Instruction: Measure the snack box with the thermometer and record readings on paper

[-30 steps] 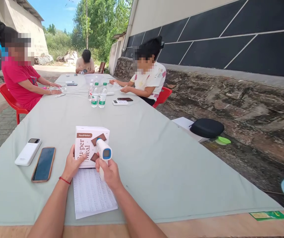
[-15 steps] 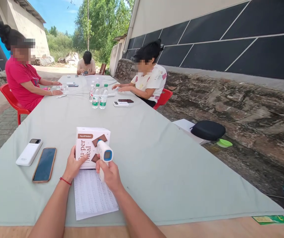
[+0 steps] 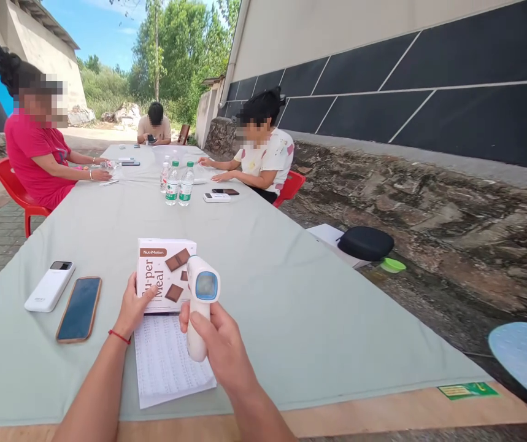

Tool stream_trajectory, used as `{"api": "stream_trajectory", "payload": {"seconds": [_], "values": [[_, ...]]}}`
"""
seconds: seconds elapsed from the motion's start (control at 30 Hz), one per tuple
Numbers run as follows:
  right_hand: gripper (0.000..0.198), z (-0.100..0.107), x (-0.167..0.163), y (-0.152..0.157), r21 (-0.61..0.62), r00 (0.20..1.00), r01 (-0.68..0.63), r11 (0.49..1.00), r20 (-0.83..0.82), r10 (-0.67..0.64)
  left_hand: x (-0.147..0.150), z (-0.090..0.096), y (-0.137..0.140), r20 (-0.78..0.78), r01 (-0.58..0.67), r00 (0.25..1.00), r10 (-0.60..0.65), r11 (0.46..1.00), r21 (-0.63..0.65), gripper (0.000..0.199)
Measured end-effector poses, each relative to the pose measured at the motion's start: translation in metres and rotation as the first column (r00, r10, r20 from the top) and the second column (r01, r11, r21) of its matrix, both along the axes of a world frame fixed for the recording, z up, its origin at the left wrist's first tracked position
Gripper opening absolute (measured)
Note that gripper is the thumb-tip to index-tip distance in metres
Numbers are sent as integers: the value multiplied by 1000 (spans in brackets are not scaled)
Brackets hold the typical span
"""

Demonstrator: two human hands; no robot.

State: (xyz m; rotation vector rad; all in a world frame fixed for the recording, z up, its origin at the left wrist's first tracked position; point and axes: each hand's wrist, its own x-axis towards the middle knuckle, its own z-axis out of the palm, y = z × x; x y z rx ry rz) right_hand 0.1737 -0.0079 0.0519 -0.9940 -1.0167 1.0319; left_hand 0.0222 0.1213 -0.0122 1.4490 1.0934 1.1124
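Observation:
A white box (image 3: 157,276) printed "NutriMotion" and "Meal", with brown chocolate pieces pictured on it, stands upright on the table. My left hand (image 3: 135,305) grips its left side, thumb across the front. In my right hand (image 3: 221,344) is a white infrared thermometer (image 3: 199,325), held by its handle, with its blue-framed screen facing me. The thermometer's head is beside the box's right edge and partly overlaps it in view. Below the box lie sheets of paper (image 3: 166,368) covered with rows of small writing, partly hidden by the box and my right hand.
A white power bank (image 3: 50,287) and a phone (image 3: 79,310) lie to the left on the table cover (image 3: 318,319). Several water bottles (image 3: 172,184) stand farther off. One person (image 3: 37,147) sits at the left, another (image 3: 263,150) at the right, a third (image 3: 154,126) at the far end.
My right hand has drawn the thermometer back toward me and slightly right, off the box's front. My left hand still holds the box. The view has turned a little right.

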Motion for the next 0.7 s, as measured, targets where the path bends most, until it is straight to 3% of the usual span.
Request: {"api": "stream_trajectory", "payload": {"seconds": [0.2, 0.33, 0.47, 0.57, 0.63, 0.7], "values": [[32, 17, -13, -25, -4, 999, 6, 1000, -44, -6, 0, 2, 0, 11, -14, 1000, 14, 1000, -2, 68], [31, 18, -10, -32, 26, 1000, -4, 1000, -1, 4, 0, -2, 2, 14, -14, 1000, 14, 1000, -2, 69], [36, 0, 23, -13, -23, 964, 178, 984, 204, -170, -1, -7, 4, 65, -32, 997, 32, 999, -4, 69], [56, -33, 65, 15, -130, 803, 390, 912, 532, -268, -4, -11, 6, 163, -88, 983, 83, 996, 22, 71], [61, -60, 93, 32, -232, 624, 534, 813, 757, -195, -6, -15, 8, 243, -147, 961, 133, 988, 42, 73], [58, -86, 117, 41, -292, 481, 585, 756, 876, -34, -8, -21, 10, 290, -204, 941, 176, 976, 71, 77]]}}
